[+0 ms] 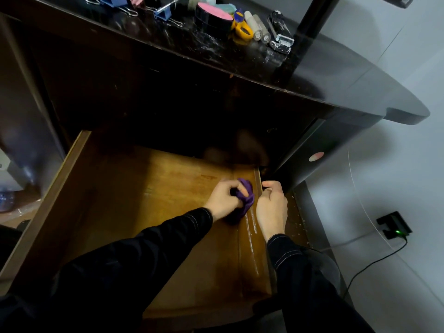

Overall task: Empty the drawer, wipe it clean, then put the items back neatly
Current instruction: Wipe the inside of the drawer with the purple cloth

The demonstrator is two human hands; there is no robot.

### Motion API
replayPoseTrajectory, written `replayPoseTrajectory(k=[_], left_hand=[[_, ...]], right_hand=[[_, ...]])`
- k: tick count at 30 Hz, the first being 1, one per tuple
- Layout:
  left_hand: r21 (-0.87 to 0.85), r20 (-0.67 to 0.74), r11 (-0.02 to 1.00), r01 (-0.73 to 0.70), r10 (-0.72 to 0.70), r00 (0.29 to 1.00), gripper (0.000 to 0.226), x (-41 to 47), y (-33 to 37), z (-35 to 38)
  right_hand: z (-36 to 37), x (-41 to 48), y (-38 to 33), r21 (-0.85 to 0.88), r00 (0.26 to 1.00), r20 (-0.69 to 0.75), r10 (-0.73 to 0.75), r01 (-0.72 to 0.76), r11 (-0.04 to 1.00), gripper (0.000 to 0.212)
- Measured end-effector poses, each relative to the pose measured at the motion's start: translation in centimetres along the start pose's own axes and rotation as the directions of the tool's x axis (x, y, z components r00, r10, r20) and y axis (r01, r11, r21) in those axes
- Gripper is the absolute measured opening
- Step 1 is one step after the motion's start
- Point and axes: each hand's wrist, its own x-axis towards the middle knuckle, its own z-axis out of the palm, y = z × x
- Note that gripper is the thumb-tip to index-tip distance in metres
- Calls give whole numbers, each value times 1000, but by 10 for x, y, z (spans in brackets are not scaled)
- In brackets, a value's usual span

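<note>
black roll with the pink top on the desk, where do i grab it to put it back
Probably pinch the black roll across its dark outer wall, coming from above and its front-left: it lies flat, pink face up, and the yellow cutter crowds its right side.

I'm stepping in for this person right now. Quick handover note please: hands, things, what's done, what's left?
Left hand: grips the purple cloth on the drawer floor, near its right wall.
Right hand: fingers curled over that right wall.
Things: clips, cutter and stapler lie on the desk.
Done: drawer emptied.
Left: finish wiping, then put the items back neatly.
</note>
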Motion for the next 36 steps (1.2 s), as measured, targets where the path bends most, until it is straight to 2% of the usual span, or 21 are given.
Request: replayPoseTrajectory(k=[2,6,8,10,14,20,25,30,32,36], left_hand=[[53,52,999,-6,4,999,27,-1,0,-2],[20,-49,982,-187,188,981,34,4,22,-4],[5,-75,973,-229,229,971,34,6,26,-2],[51,-73,980,-194,197,978,30,1,16,3],[168,58,986,18,-28,998,30,-8,-7,5],[30,-75,985,-170,172,982,36,2,15,3],[220,75,974,-51,35,997,27,-9,-10,8],[102,-35,981,-164,169,985,37,-2,11,7],[96,-33,979,-179,183,983,32,-5,8,9],[197,84,980,-20,3,996,26,-13,-11,10]], right_hand=[[0,-1,-1,-1,1000,-7,6,-6,1000,27],[0,-1,1,27,1000,-4,1,-1,1000,26],[0,0,1,52,1000,1,5,-5,999,26],[0,1,1,66,1000,3,9,-9,998,25],[0,1,0,77,1000,8,23,-23,997,24],[1,3,3,81,999,24,27,-29,996,26],[0,2,0,92,999,18,34,-35,995,26],[0,2,1,112,1000,5,26,-27,993,27],[0,3,0,133,999,13,35,-36,991,30],[-1,2,-2,158,998,13,54,-55,986,37]])
